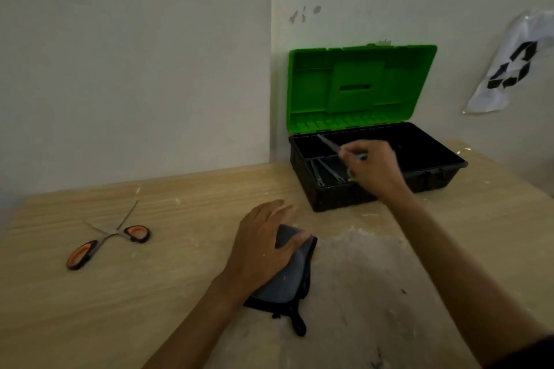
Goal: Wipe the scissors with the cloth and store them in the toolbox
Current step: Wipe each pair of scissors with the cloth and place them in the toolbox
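Observation:
An open toolbox (446, 172) with a black base and raised green lid (362, 87) stands at the back of the table by the wall. My right hand (374, 169) is over its left compartments and grips a pair of scissors (329, 144), blades pointing up-left. More metal tools lie in the front left compartment (325, 172). My left hand (263, 246) rests flat on a folded grey cloth (287, 284) at the table's centre. Another pair of scissors (103, 238) with orange-and-black handles lies spread open at the left.
The wooden table (180, 293) has whitish dusty smears right of the cloth. A wall corner rises behind the toolbox. A white sheet with a recycling symbol (509, 69) hangs on the right wall.

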`<state>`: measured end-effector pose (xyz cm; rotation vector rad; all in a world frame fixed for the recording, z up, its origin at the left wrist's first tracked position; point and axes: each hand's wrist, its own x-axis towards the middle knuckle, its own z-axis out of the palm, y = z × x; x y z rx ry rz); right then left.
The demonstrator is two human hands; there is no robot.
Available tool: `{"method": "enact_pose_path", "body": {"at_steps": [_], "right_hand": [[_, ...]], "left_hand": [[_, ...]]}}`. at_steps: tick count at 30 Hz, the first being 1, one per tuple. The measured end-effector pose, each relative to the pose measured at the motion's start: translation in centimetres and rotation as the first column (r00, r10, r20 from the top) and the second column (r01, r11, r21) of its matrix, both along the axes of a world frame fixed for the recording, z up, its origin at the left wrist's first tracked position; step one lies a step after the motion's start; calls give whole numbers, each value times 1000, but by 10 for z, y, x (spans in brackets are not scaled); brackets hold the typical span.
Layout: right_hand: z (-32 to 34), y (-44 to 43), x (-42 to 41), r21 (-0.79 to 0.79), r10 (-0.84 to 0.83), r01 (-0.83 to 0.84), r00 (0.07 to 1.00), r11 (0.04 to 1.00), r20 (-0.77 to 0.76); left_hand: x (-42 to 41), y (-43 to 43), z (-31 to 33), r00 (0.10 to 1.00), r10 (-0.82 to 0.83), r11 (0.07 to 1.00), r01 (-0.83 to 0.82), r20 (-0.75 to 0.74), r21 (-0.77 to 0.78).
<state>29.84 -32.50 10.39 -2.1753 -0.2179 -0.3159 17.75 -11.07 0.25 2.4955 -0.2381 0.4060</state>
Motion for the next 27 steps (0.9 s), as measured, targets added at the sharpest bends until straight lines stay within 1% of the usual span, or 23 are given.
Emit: {"method": "enact_pose_path", "body": {"at_steps": [2,4,7,9,11,14,19,22,27], "right_hand": [[5,-27,41,-82,-108,104,993,991,-40],[2,-49,80,-196,-235,208,964,958,-123],[-12,-66,115,-357,-392,296,889,886,-236],[-24,-66,125,-444,-451,309,854,841,-260],[-33,-64,130,-490,-468,300,843,818,-265],[-39,-64,134,-524,-456,262,843,810,-284],[-38,-68,133,-636,-486,261,849,726,-206],[-37,-72,136,-642,-487,248,844,726,-224],[-39,-74,139,-621,-506,271,830,735,-236]], "left_hand": [[-1,-1,-15,998,2,994,5,-65,108],[1,-4,-25,997,24,985,-11,-73,174],[4,-4,-26,998,33,984,-22,-57,178],[2,-3,-24,998,30,985,-19,-62,174],[1,-5,-21,998,24,986,-14,-61,165],[0,-5,-18,998,15,986,-4,-68,167],[-3,-5,-17,996,12,987,2,-87,162],[-3,-5,-17,996,14,989,-1,-85,151],[-2,-4,-18,996,14,986,1,-88,169]]}}
